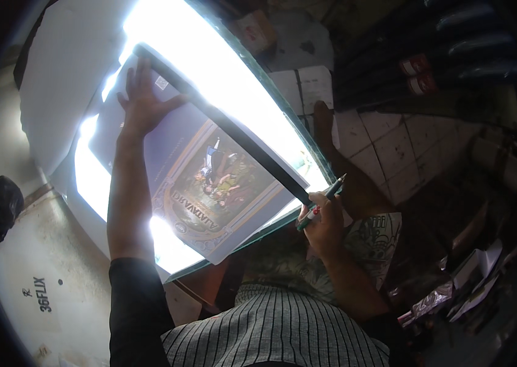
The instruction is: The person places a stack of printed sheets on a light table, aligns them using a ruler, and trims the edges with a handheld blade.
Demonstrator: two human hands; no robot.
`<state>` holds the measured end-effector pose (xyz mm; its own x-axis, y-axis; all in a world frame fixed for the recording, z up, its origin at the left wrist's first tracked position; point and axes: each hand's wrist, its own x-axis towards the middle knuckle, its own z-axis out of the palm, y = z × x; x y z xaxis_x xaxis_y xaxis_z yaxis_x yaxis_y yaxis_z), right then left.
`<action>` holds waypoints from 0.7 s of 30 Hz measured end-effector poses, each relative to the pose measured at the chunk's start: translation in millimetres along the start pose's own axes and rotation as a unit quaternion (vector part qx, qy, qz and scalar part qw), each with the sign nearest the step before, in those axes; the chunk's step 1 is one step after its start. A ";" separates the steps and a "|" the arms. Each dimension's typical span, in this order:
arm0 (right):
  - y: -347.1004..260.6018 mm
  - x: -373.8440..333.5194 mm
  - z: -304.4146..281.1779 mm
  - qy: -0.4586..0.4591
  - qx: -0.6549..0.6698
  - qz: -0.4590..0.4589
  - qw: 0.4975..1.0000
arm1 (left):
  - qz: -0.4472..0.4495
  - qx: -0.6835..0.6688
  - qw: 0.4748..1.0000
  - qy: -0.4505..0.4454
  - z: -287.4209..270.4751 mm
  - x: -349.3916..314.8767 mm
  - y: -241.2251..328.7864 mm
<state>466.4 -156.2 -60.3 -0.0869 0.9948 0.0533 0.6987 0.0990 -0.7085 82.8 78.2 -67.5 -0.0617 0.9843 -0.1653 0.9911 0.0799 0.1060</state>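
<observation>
Pale square floor tiles (387, 147) lie in dim light to the right of a brightly glowing, green-edged glass worktop (258, 79). On the worktop rests a blue printed paper sheet (166, 159) with an ornate, framed colour illustration towards its near end. One long, straight black ruler (228, 124) runs across the sheet from far left to near right. Spread wide and palm down, the left hand (142, 104) presses on the sheet's far part, its fingertips by the ruler's far end. Curled around a slim dark-green pen (336, 186), the right hand (327, 227) is at the ruler's near end.
</observation>
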 end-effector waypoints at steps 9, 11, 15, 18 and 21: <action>5.9 60.7 -27.4 0.048 0.306 0.113 0.944 | -0.058 -0.035 0.990 -0.126 -18.9 9.5 23.3; -12.4 124.5 -16.4 0.060 0.259 0.003 0.964 | -0.067 -0.034 0.990 -0.121 -29.0 3.7 22.7; -76.5 252.8 52.5 -0.040 0.269 -0.071 0.960 | -0.078 -0.020 0.986 -0.146 -34.6 -1.3 16.1; -94.4 341.4 122.6 -0.008 0.176 -0.196 0.965 | -0.071 -0.013 0.986 -0.149 -36.7 5.4 25.9; -116.5 385.2 169.2 -0.052 0.187 -0.193 0.962 | -0.075 -0.009 0.985 -0.153 -38.5 5.7 25.1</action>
<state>231.4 211.3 -76.3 -0.3734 0.8756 0.3064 0.2977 0.4260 -0.8543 102.9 91.8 -28.1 -0.1659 0.8679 -0.4683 0.9713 0.2258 0.0744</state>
